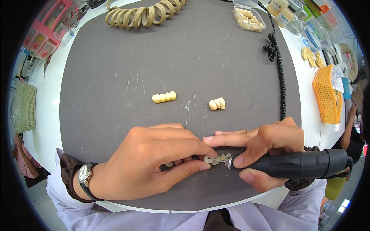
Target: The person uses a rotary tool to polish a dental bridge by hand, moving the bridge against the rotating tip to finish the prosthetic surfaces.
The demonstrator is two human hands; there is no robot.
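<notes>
Work surface: a dark grey mat (115,77) on a white table (46,100), seen from above.

Left hand (154,161): resting on the near part of the mat, wristwatch (84,175) on the wrist. Thumb and forefinger are pinched shut on a small pale row of teeth (216,158), which sits just right of the fingertips at the near centre of the mat. Only part of the piece shows between the fingers.

Right hand (266,150): closed around a black handheld grinder (300,164), gripped like a pen, the body running out to the right. The forefinger lies stretched to the left above the piece, and the thumb presses near the metal tip. The tip meets the right end of the row of teeth; the exact contact point is too small to tell.

Other items on the mat: a cream four-unit tooth bridge (164,97) lies at the centre, and a shorter cream tooth bridge (217,104) lies near it on the right, the two apart. Both are farther out than the hands and untouched.

Far edge: a coiled beige hose (142,15). Far right: a clear box of pale pieces (249,18). A black coiled cord (279,73) runs down the right side of the mat.

Right of the mat: an orange basket (325,96). Left edge: a green basket (25,107) and a pink rack (48,30).
</notes>
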